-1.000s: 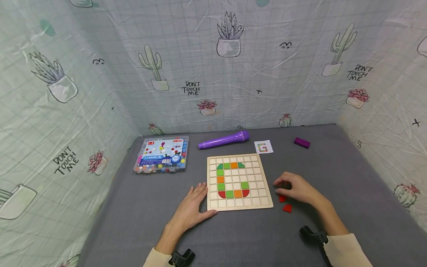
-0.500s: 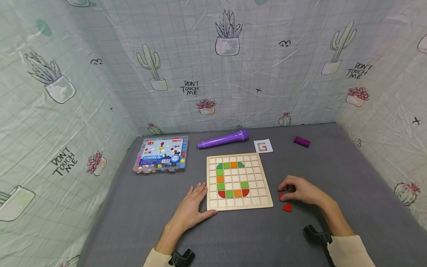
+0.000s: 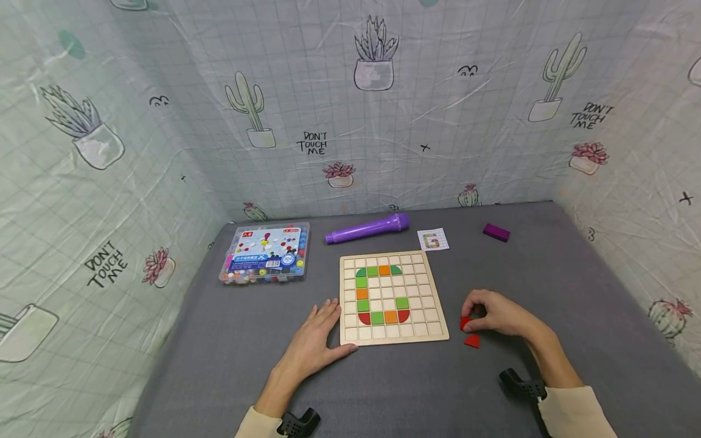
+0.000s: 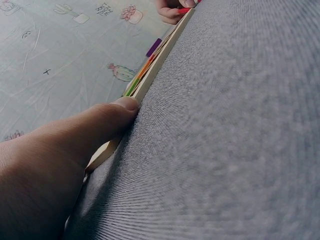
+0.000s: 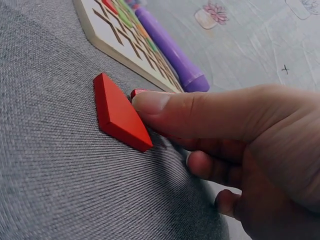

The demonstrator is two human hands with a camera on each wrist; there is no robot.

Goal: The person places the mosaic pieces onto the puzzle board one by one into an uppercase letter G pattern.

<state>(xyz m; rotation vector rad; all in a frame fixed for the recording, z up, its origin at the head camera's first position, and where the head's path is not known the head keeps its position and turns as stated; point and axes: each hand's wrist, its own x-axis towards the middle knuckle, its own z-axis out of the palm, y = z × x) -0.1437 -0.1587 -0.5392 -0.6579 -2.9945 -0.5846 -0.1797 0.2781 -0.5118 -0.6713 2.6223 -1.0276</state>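
Note:
A square wooden grid board (image 3: 427, 331) lies on the grey cloth, with green, orange and red tiles set in its cells. My left hand (image 3: 312, 344) rests at its left edge with straight fingers, and the thumb touches the near left corner; the left wrist view shows that thumb (image 4: 107, 122) against the board's side. Right of the board, my right hand (image 3: 497, 314) pinches a red tile (image 3: 465, 322) between thumb and fingers. Most of this tile is hidden behind the thumb in the right wrist view. A second red tile (image 5: 117, 112), quarter-circle shaped, lies flat just beside it.
Behind the board lie a purple microphone-shaped stick (image 3: 367, 230) and a small card (image 3: 432, 239) printed with a coloured G pattern. A clear box of colourful beads (image 3: 265, 254) stands at the back left. A dark purple block (image 3: 496, 232) lies at the back right.
My right hand has moved slightly right and toward me, and its fingers have closed on the upper red tile, which has shifted a little right. The left hand stays in place.

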